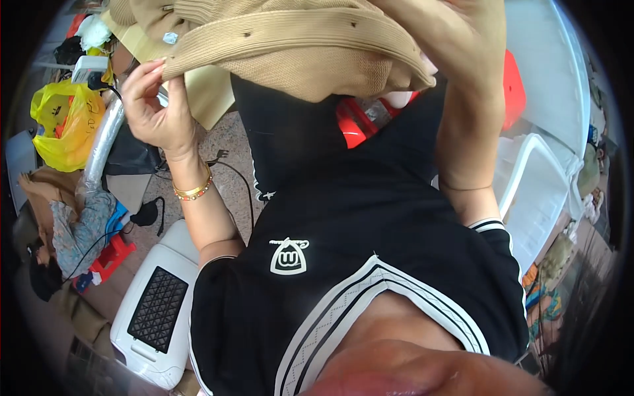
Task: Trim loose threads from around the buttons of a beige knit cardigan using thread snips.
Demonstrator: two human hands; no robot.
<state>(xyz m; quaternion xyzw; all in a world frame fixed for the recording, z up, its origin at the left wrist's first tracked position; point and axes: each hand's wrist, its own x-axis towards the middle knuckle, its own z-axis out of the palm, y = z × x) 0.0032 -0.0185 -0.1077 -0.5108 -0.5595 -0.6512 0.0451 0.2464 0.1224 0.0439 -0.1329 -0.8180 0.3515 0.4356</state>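
A tan knitted cardigan point(284, 56) is stretched between my two hands above my lap. Its ribbed front band, with small buttonholes, runs across toward me. My left hand point(158, 109) pinches the left end of the band between thumb and fingers. At the upper right, my right hand point(449, 33) grips the other end; the knit hides most of its fingers, and a fingertip shows at the band's edge. A small pale blue tag or scrap point(170, 38) lies on the cardigan's left part. The garment's far side is cut off by the top edge.
On the left are a yellow plastic bag point(66, 122), a heap of clothes point(79, 224), and a white case with a black grille point(155, 310). A black cable point(247, 178) trails over the floor. Translucent plastic bins point(538, 198) and a red object point(514, 92) stand at right.
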